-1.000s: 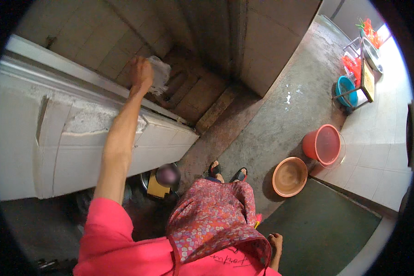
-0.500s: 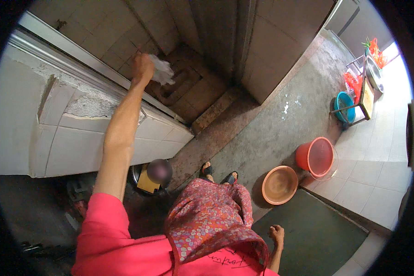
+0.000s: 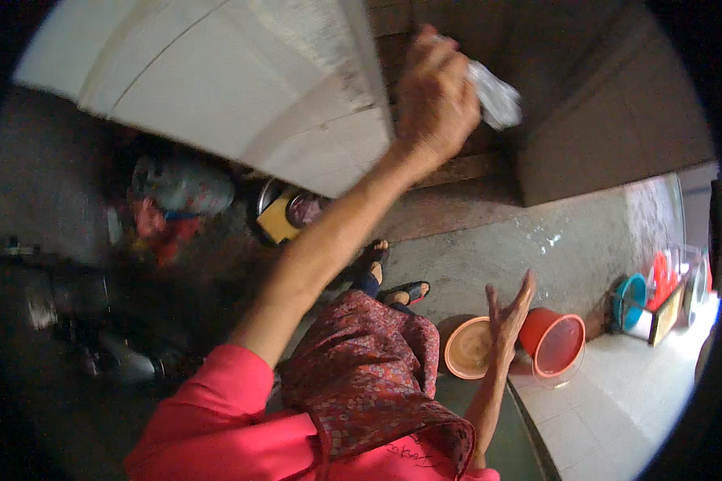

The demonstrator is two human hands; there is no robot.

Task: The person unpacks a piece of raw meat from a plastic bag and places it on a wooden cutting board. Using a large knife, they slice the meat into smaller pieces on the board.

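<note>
A crumpled, translucent plastic bag (image 3: 497, 98) sticks out of my left hand (image 3: 439, 98), which is closed on it and raised at the upper middle, in front of a dark recess. My right hand (image 3: 512, 311) is held out at the lower right with its fingers stretched and thumb apart, holding nothing. In the picture it overlaps the edge of an orange-brown basin (image 3: 467, 346) on the floor. A red bucket (image 3: 559, 345) with a thin wire handle stands just right of that hand.
A white tiled wall (image 3: 297, 80) juts in at upper left. Below it sit a yellow board (image 3: 277, 222) and a dark round thing beside a metal bowl. At far right a small stand (image 3: 667, 314) is next to a teal basin (image 3: 629, 297) and red bags. Dark clutter fills the lower left.
My left hand has swung right with the plastic bag, away from the ledge. My right hand has risen from low beside my apron and spread its fingers. The whole view has turned.
</note>
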